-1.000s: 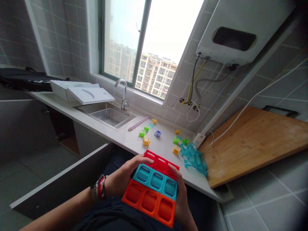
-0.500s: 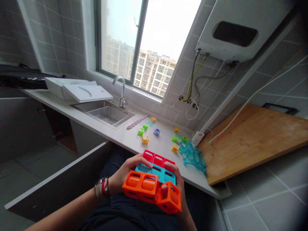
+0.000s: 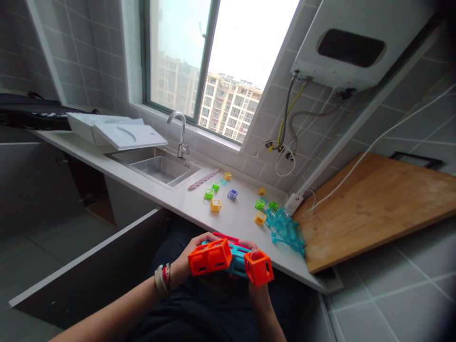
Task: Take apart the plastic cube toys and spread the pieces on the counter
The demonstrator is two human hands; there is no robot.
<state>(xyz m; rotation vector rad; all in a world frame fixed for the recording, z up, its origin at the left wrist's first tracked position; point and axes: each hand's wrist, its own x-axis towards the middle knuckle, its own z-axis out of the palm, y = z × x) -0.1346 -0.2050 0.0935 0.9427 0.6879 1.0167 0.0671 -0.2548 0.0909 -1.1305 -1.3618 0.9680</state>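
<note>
Both hands hold one block assembly in front of my body, below the counter edge. My left hand (image 3: 187, 259) grips its left side, where two joined orange cubes (image 3: 210, 257) show. My right hand (image 3: 253, 280) grips the right side, a fingertip poking through a single orange cube (image 3: 259, 267). Between them a teal row (image 3: 238, 259) and a thin red row (image 3: 225, 236) are seen edge-on. Small loose hollow cubes, green (image 3: 209, 194), yellow (image 3: 215, 205) and blue (image 3: 232, 194), lie on the white counter (image 3: 178, 202) beyond.
A pile of clear teal pieces (image 3: 287, 229) lies by a wooden board (image 3: 370, 209) on the right. A steel sink (image 3: 158, 169) with a tap (image 3: 181, 133) sits left, a white box (image 3: 114, 133) beyond it. A purple strip (image 3: 204, 179) lies near the window.
The flat three-row slab has tilted away until it is almost edge-on. The orange row has folded: the right orange cube has split off from the other two. Both hands dropped slightly lower.
</note>
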